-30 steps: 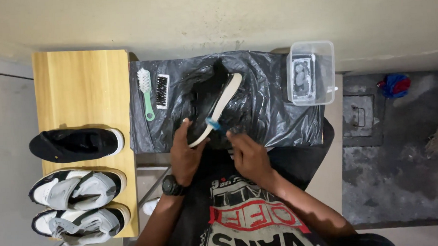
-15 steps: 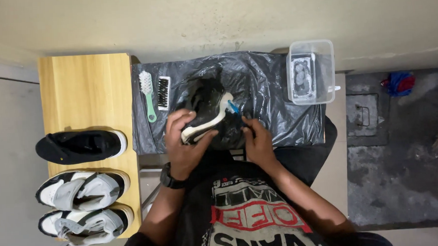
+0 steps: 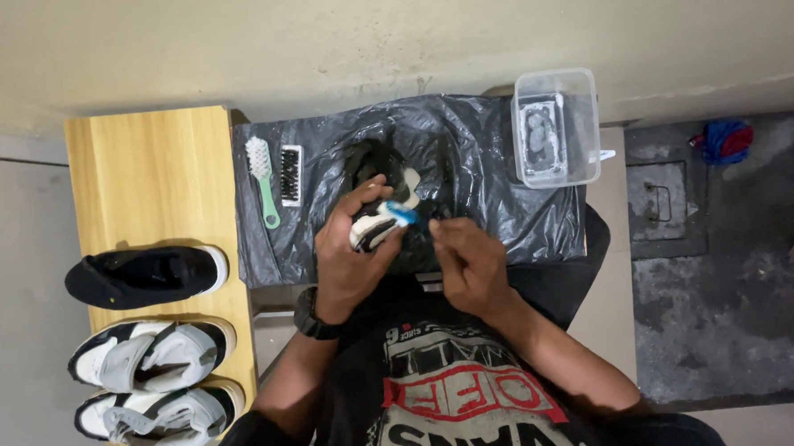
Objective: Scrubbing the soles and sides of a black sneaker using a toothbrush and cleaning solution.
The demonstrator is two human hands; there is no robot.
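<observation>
My left hand (image 3: 349,252) grips a black shoe (image 3: 379,168) with a white sole, holding it over a black plastic sheet (image 3: 488,161). My right hand (image 3: 470,263) pinches a small blue-handled brush (image 3: 404,215). The brush tip rests against the shoe's white sole edge, beside my left thumb. Both hands are close together at the front middle of the sheet. A dark watch sits on my left wrist. Most of the brush is hidden by my fingers.
A green-handled brush (image 3: 259,171) and a small black brush (image 3: 290,174) lie on the sheet's left part. A clear plastic tub (image 3: 589,125) stands at its right end. On the wooden bench (image 3: 144,163) sit a black shoe (image 3: 145,276) and two white-grey sneakers (image 3: 153,354).
The shoe has been turned in my left hand, from showing its long white sole to end-on. Both hands have drawn closer together, and the brush now meets the sole.
</observation>
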